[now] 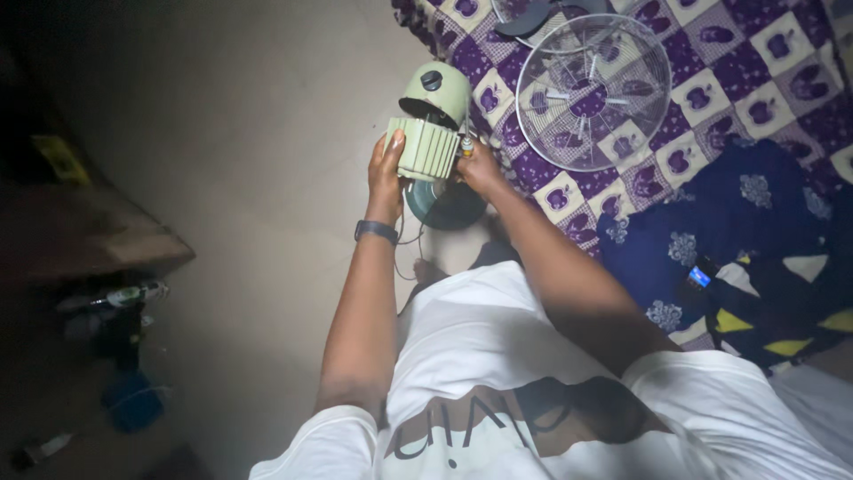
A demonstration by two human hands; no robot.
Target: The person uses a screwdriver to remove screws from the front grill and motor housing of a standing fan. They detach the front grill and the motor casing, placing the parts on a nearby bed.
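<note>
My left hand point(386, 171) grips the left side of a pale green ribbed fan motor housing point(426, 148), held up over the floor. A rounded green rear cover point(436, 91) with a dark knob sits just above it. My right hand point(481, 166) is at the housing's right side, fingers closed on a small screwdriver-like tool point(466, 146) pressed against it. Below the housing stands the fan's dark round base point(446, 204), with a thin cord trailing near my left wrist, which wears a dark band point(376, 230).
A wire fan grille point(593, 91) lies on a purple and white patterned cloth point(711, 98) at the upper right, with fan blades point(533, 18) behind it. A phone with a lit screen point(699, 276) rests on dark blue fabric. Low furniture and bottles point(115, 298) stand at the left.
</note>
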